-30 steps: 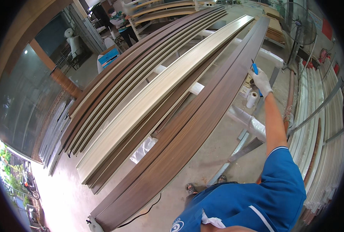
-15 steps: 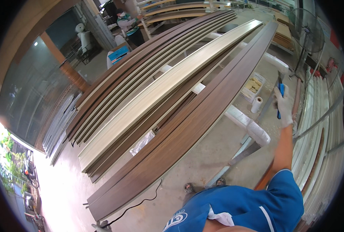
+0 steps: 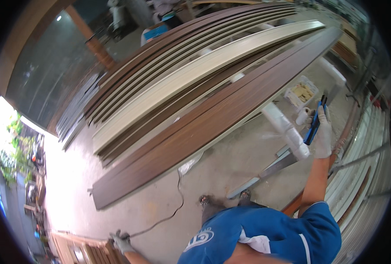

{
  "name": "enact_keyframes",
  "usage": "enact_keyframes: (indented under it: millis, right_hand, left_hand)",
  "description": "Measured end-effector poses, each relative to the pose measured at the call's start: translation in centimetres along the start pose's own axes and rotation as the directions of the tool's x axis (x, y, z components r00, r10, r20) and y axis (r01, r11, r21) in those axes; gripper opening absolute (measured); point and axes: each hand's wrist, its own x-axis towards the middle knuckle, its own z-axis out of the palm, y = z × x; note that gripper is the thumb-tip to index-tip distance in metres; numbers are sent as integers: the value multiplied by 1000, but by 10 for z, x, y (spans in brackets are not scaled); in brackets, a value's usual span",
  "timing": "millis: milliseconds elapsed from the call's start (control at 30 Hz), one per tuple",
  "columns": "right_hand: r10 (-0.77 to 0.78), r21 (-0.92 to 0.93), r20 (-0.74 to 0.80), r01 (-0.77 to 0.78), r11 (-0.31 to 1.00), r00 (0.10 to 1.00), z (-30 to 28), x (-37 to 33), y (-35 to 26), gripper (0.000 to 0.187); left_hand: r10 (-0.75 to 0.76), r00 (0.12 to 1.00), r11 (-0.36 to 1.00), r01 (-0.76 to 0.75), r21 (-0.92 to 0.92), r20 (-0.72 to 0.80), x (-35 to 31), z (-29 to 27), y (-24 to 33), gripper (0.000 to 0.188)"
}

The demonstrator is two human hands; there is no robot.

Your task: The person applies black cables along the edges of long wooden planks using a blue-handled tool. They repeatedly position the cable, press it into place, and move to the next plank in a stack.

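Blue-and-black tool (image 3: pixel 311 133) is held in the right hand (image 3: pixel 323 135); brown plank (image 3: pixel 224 121) is touched by neither hand; left hand (image 3: pixel 122 241) beside black cord (image 3: pixel 176 214), grip cannot be told.

A white basket (image 3: pixel 292 98) of yellowish pieces (image 3: pixel 303 93) sits on the concrete floor (image 3: pixel 235 163), a white roll (image 3: pixel 301 116) just beside it. Long pale strips (image 3: pixel 358 196) lie along the right side. Toward the far left, grey strips (image 3: pixel 75 115) lie near a large glass panel (image 3: pixel 45 79); a blue box (image 3: pixel 156 32) stands beyond the back stack of long boards (image 3: pixel 178 44). Greenery (image 3: pixel 14 154) shows outside, and brown panels (image 3: pixel 87 253) occupy the lower left.
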Motion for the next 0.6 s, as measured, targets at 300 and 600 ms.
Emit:
enact_keyframes:
  millis: [300,600]
  right_hand:
    - [431,-15,33,-430,903,902,102,-155,44,34]
    - [711,122,442,-822,556,547,169,-392,106,18]
  left_hand:
    - [260,961,954,-271,131,96,58,22,55,77]
    - [297,907,954,-293,-58,299,159,22,67,74]
